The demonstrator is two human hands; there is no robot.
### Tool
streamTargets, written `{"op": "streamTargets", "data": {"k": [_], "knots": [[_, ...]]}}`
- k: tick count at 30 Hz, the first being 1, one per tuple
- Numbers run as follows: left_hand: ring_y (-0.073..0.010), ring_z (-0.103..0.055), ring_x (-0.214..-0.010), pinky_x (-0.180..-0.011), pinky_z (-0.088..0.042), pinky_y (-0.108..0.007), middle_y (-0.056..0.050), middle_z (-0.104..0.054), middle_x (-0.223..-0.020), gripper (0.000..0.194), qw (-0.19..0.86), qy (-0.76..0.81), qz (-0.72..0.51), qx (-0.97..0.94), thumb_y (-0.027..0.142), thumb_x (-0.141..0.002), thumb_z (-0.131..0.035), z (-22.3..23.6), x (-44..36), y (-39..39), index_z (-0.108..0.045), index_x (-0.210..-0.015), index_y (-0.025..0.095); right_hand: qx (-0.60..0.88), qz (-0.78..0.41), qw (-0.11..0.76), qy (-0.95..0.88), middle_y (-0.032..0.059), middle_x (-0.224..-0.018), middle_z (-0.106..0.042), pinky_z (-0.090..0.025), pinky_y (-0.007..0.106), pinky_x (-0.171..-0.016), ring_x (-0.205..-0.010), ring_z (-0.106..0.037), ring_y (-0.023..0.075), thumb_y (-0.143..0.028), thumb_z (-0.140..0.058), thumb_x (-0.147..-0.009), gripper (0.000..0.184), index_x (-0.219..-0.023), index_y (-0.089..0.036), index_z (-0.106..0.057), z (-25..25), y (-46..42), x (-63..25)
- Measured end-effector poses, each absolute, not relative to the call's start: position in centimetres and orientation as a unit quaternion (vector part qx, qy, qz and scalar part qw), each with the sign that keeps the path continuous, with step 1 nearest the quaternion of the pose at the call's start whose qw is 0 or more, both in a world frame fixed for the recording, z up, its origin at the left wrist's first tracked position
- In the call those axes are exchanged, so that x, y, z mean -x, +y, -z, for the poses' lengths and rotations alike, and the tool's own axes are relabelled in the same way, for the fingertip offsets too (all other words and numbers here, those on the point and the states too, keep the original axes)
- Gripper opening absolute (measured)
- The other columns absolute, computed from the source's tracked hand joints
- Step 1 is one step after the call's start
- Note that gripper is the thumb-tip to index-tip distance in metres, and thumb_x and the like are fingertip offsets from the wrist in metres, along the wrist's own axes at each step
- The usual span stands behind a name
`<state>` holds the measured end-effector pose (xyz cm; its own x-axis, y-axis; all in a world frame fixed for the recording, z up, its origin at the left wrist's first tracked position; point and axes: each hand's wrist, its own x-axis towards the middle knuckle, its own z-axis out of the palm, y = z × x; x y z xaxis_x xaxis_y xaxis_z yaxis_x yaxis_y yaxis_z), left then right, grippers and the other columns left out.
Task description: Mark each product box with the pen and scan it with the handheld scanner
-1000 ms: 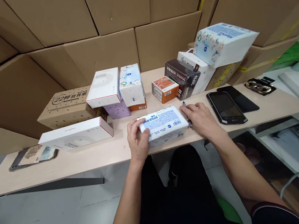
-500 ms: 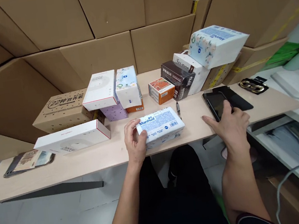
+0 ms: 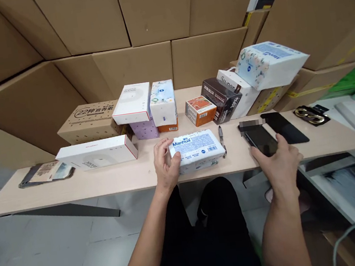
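My left hand [image 3: 166, 164] is closed around the left end of a white and blue Manhua tissue pack [image 3: 198, 150], thumb on the near side. The pack lies on the table near its front edge. To the right, my right hand [image 3: 280, 158] grips the near end of a black smartphone [image 3: 260, 136], thumb at the left edge and fingers at the right. The phone's far end is blurred out. A black flat panel [image 3: 285, 127] lies just right of the phone. Between the pack and the phone is a black pen [image 3: 221, 140].
White power bank boxes [image 3: 97, 154], a brown carton [image 3: 88, 121] and another tissue pack [image 3: 163, 104] stand at left. An orange box [image 3: 200, 110], a dark brown box [image 3: 221, 100] and a stacked tissue pack [image 3: 270, 65] are at right. Large cardboard boxes [image 3: 135, 70] wall the table's back.
The phone has come away from the black panel, leaving a gap between them, and my right hand has closed on it. My left hand still holds the tissue pack. The view has shifted slightly.
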<state>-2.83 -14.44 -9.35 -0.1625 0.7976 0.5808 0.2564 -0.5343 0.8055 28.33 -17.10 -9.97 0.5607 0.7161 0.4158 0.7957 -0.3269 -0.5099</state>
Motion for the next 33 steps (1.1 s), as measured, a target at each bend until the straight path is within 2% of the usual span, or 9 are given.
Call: {"op": "streamTargets", "data": {"k": [4, 7, 11, 14, 18, 23, 33], "knots": [[-0.0289, -0.052, -0.129, -0.109, -0.045, -0.050, -0.012, -0.055, -0.129, 0.038, 0.137, 0.415, -0.631, -0.641, 0.050, -0.093, -0.060, 9.1, 2.7, -14.5, -0.066, -0.119, 0.023, 0.736, 0.092, 0.440, -0.507, 0.0235, -0.124, -0.063, -0.042, 0.060, -0.106, -0.119, -0.057, 0.0396, -0.055, -0.071, -0.074, 0.086, -0.142, -0.004, -0.053, 9.3, -18.9, -24.9], [-0.0289, -0.051, -0.131, -0.110, -0.044, -0.052, -0.013, -0.053, -0.133, 0.035, 0.093, 0.405, -0.619, -0.666, 0.047, -0.094, -0.059, 8.8, 2.5, -14.7, -0.067, -0.119, 0.023, 0.679, 0.119, 0.489, -0.534, 0.0213, -0.127, -0.063, -0.046, 0.055, -0.106, -0.122, -0.058, 0.0360, -0.049, -0.076, -0.076, 0.082, -0.143, -0.009, -0.052, 7.8, -20.4, -21.4], [-0.0289, -0.052, -0.130, -0.113, -0.041, -0.058, -0.011, -0.054, -0.131, 0.026, -0.003, 0.392, -0.614, -0.685, 0.034, -0.093, -0.059, 8.5, 2.2, -15.2, -0.066, -0.116, 0.024, 0.608, 0.112, 0.517, -0.592, 0.0169, -0.128, -0.061, -0.048, 0.053, -0.105, -0.122, -0.058, 0.0321, -0.042, -0.077, -0.078, 0.078, -0.146, -0.018, -0.047, 6.4, -21.5, -16.8], [-0.0290, -0.053, -0.128, -0.112, -0.042, -0.059, -0.008, -0.058, -0.124, 0.027, -0.058, 0.374, -0.627, -0.681, 0.026, -0.090, -0.060, 8.4, 2.2, -15.6, -0.067, -0.116, 0.026, 0.587, 0.106, 0.519, -0.612, 0.0161, -0.127, -0.058, -0.048, 0.054, -0.103, -0.120, -0.057, 0.0316, -0.039, -0.075, -0.080, 0.076, -0.147, -0.020, -0.045, 6.5, -21.5, -14.4], [-0.0290, -0.054, -0.127, -0.108, -0.046, -0.058, -0.008, -0.060, -0.121, 0.033, -0.057, 0.374, -0.625, -0.682, 0.024, -0.090, -0.059, 8.5, 2.3, -15.7, -0.066, -0.121, 0.028, 0.583, 0.107, 0.520, -0.615, 0.0156, -0.127, -0.057, -0.048, 0.055, -0.101, -0.120, -0.056, 0.0316, -0.037, -0.074, -0.081, 0.074, -0.147, -0.022, -0.043, 7.1, -21.1, -13.0], [-0.0276, -0.054, -0.127, -0.109, -0.045, -0.057, -0.008, -0.060, -0.123, 0.037, -0.064, 0.364, -0.612, -0.699, 0.020, -0.089, -0.061, 8.4, 2.3, -15.5, -0.065, -0.125, 0.028, 0.584, 0.107, 0.519, -0.615, 0.0159, -0.127, -0.056, -0.048, 0.055, -0.101, -0.119, -0.056, 0.0315, -0.038, -0.074, -0.082, 0.073, -0.146, -0.022, -0.043, 7.2, -20.8, -12.6], [-0.0284, -0.052, -0.132, -0.111, -0.042, -0.058, -0.008, -0.062, -0.128, 0.033, -0.054, 0.372, -0.599, -0.707, 0.024, -0.090, -0.061, 8.4, 2.4, -15.4, -0.067, -0.122, 0.030, 0.577, 0.108, 0.530, -0.612, 0.0160, -0.126, -0.058, -0.049, 0.055, -0.100, -0.118, -0.057, 0.0312, -0.038, -0.076, -0.080, 0.073, -0.145, -0.021, -0.046, 7.3, -20.6, -12.5]]}}
